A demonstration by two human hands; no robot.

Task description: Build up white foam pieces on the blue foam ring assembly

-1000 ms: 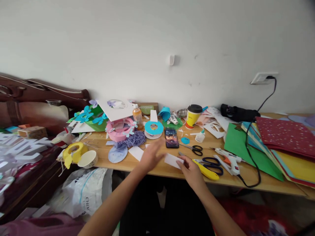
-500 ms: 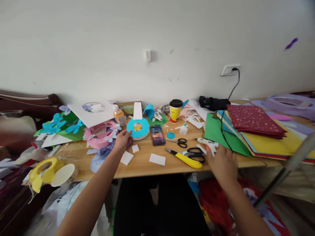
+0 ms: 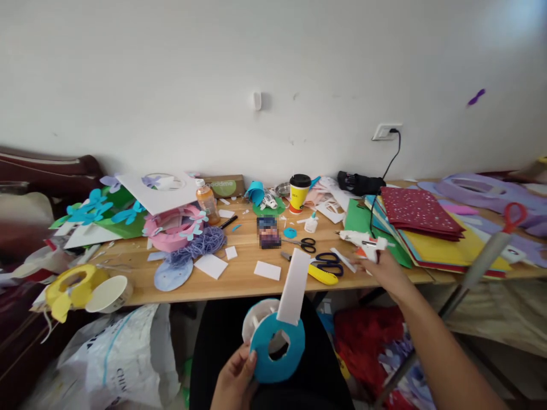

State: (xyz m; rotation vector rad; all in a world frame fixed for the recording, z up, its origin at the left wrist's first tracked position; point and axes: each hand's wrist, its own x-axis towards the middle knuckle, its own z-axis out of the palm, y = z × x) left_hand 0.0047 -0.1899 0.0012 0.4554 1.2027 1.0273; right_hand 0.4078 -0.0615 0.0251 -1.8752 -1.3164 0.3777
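Now the blue ring piece (image 3: 298, 346) is no longer resting on the counter (image 3: 240, 280); we are holding it over our lap (image 3: 329, 373), toward six o'clock in view. Our left hand (image 3: 237, 373) is gripping its near left rim between thumb and fingers, and a white strip (image 3: 294, 287) is sticking up from the ring toward one o'clock. Our right hand (image 3: 388, 270) is reaching out to four o'clock, its grip closing round the handle of the glue gun (image 3: 356, 240), whose nozzle is pointing between nine and ten; we cannot tell whether the gun is still touching the counter. The white card (image 3: 268, 270), no longer in our right hand, is lying at twelve o'clock from the ring. The yellow-handled cutter (image 3: 323, 275) is sitting at one o'clock. Judging by this, our work is shifting from card to ring and gun.
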